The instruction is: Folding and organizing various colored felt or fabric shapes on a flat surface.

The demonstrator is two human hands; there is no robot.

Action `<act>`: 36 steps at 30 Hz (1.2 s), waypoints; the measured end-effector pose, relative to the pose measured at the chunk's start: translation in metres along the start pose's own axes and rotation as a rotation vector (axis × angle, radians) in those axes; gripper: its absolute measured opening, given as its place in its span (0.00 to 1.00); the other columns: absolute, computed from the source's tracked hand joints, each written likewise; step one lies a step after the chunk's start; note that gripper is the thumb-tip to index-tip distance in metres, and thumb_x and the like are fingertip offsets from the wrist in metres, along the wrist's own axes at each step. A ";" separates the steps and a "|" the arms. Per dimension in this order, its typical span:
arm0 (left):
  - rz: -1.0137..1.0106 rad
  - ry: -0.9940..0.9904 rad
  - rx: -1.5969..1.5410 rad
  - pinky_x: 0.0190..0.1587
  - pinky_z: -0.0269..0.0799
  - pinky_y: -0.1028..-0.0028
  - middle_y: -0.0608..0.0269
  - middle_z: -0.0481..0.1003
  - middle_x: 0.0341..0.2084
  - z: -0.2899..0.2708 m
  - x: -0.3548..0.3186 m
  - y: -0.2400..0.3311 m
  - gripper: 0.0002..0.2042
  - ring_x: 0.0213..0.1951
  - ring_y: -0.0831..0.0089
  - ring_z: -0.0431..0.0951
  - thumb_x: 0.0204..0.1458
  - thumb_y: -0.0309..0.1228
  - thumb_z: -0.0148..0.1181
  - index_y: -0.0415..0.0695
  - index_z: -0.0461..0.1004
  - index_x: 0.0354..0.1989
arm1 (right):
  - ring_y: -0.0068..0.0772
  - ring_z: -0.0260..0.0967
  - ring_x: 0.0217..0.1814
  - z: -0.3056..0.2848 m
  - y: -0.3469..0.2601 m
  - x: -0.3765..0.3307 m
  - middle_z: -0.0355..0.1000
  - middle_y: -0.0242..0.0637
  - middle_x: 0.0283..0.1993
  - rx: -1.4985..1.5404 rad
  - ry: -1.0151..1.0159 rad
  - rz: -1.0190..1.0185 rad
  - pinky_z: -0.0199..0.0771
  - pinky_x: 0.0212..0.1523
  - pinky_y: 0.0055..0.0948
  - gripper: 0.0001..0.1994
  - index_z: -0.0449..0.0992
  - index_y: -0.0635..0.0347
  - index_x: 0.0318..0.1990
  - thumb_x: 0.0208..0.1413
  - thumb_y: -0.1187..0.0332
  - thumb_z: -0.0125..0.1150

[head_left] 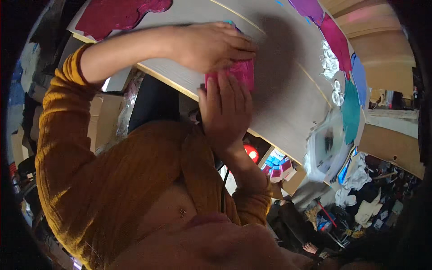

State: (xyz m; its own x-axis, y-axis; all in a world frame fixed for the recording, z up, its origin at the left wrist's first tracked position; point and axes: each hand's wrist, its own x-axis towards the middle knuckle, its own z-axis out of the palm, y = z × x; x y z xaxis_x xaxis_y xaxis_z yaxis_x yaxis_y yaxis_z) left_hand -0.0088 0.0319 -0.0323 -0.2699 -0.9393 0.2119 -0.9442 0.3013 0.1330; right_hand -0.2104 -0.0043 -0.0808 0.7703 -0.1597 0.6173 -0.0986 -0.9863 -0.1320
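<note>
A flat, glossy pink rectangular piece lies on the grey table near its front edge; whether it is a pouch or folded sheet I cannot tell. My left hand lies across its far part, fingers stretched to the right and slightly blurred. My right hand rests on the near side, its fingers laid flat and pointing away from me. The two hands almost meet over the piece and hide much of it. A bit of teal and blue peeks out beyond my left hand.
Dark pink sheets lie at the far left of the table. Purple, pink, blue and teal pieces line its right edge, near clear rings and a transparent bag. Below are small boxes and another person's hand.
</note>
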 end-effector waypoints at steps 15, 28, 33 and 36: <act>-0.626 -0.326 -0.482 0.51 0.64 0.61 0.52 0.68 0.45 -0.033 -0.011 -0.005 0.21 0.48 0.58 0.70 0.47 0.38 0.68 0.45 0.68 0.46 | 0.52 0.61 0.69 -0.042 0.064 -0.004 0.68 0.47 0.62 -0.062 -0.286 -0.035 0.48 0.72 0.59 0.19 0.73 0.59 0.55 0.54 0.68 0.56; -0.128 0.153 -0.189 0.51 0.74 0.62 0.54 0.79 0.47 -0.024 -0.074 0.027 0.16 0.50 0.66 0.79 0.48 0.37 0.70 0.44 0.80 0.43 | 0.50 0.56 0.73 -0.052 0.058 -0.005 0.62 0.47 0.69 0.208 -0.406 -0.069 0.51 0.71 0.55 0.29 0.70 0.58 0.62 0.49 0.67 0.65; 0.167 0.160 -0.033 0.59 0.69 0.58 0.56 0.72 0.59 -0.013 -0.086 0.020 0.20 0.60 0.64 0.72 0.46 0.41 0.68 0.45 0.80 0.46 | 0.50 0.55 0.73 -0.061 0.054 -0.002 0.60 0.49 0.69 0.096 -0.491 -0.113 0.53 0.70 0.55 0.33 0.69 0.58 0.63 0.48 0.59 0.65; 0.131 0.122 0.003 0.63 0.67 0.58 0.57 0.74 0.57 -0.009 -0.094 0.026 0.22 0.60 0.59 0.73 0.45 0.40 0.69 0.42 0.79 0.47 | 0.51 0.56 0.73 -0.058 0.051 -0.005 0.60 0.49 0.69 0.065 -0.507 -0.117 0.54 0.69 0.55 0.35 0.67 0.58 0.64 0.47 0.55 0.65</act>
State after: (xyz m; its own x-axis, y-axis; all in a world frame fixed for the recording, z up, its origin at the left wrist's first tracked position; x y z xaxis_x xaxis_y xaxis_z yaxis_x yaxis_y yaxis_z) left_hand -0.0062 0.1290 -0.0402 -0.3655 -0.8652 0.3434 -0.9033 0.4187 0.0936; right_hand -0.2560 -0.0565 -0.0454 0.9836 0.0069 0.1803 0.0331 -0.9893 -0.1424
